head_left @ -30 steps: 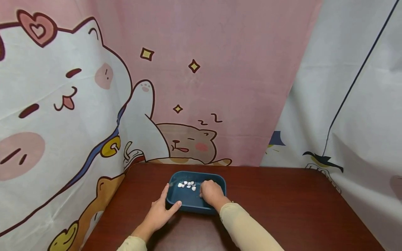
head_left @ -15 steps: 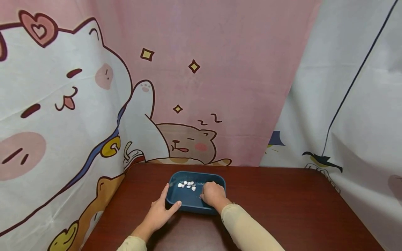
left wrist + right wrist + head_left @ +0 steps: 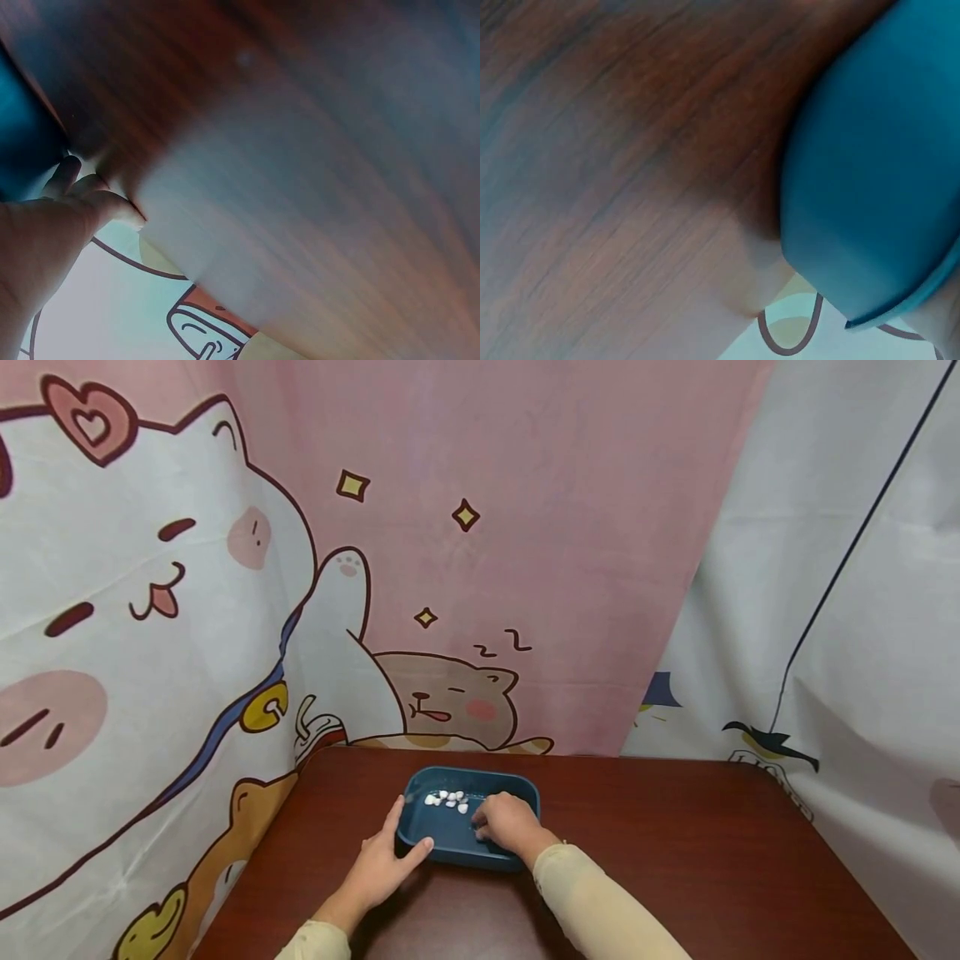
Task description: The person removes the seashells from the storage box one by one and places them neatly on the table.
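Note:
A dark blue rectangular tray lies on the table, with several small white lumps like pebbles grouped in its left half. My left hand is at the tray's left front corner, thumb and forefinger spread along its side. Inside the right half is my right hand, fingers bent down to the tray floor, right of the pebbles. I cannot tell whether its fingertips hold anything. In the left wrist view, the left fingers reach to the tray's edge. The right wrist view shows mainly the tray's outer wall.
The brown wooden table extends to both sides of the tray and in front of it. Behind stands a cloth backdrop printed with cartoon animals. A thin dark line runs down it at the right.
The right hand's fingers have loosened from a fist-like curl and shifted slightly left towards the pebbles. The left hand and the tray have stayed in place.

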`<state>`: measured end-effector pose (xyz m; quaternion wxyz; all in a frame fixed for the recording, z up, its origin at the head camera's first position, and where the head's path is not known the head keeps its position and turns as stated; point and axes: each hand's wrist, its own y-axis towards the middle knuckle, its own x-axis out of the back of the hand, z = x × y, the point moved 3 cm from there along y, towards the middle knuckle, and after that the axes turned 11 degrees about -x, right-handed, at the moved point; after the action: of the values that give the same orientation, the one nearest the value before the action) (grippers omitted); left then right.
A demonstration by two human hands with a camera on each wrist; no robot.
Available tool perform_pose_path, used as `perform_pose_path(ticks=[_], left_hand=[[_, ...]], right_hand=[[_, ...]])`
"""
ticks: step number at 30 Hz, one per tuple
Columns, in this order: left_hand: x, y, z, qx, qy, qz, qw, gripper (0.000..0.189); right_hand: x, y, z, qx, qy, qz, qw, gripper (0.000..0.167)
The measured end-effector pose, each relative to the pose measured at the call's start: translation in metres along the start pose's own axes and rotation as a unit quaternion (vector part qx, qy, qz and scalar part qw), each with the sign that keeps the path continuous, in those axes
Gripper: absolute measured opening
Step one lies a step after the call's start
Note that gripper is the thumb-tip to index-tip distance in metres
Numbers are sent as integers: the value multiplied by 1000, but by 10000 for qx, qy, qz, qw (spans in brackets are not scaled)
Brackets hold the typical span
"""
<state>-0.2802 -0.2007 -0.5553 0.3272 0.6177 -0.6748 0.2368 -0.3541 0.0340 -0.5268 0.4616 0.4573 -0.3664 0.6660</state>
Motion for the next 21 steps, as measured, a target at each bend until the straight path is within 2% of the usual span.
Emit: perform_pose_path(ticks=[3, 6, 21], left_hand=[[0, 0, 1, -27, 26, -5, 10000, 101], [0, 0, 2, -34, 25, -16, 10000, 102], [0, -1, 1, 8, 113, -52, 9999, 101]], right_hand=[[-4, 2, 0, 162, -221, -132, 9995, 17], [-6, 4, 0, 126, -189, -163, 9996, 15], [1, 0, -3, -25, -30, 78, 10000, 12]])
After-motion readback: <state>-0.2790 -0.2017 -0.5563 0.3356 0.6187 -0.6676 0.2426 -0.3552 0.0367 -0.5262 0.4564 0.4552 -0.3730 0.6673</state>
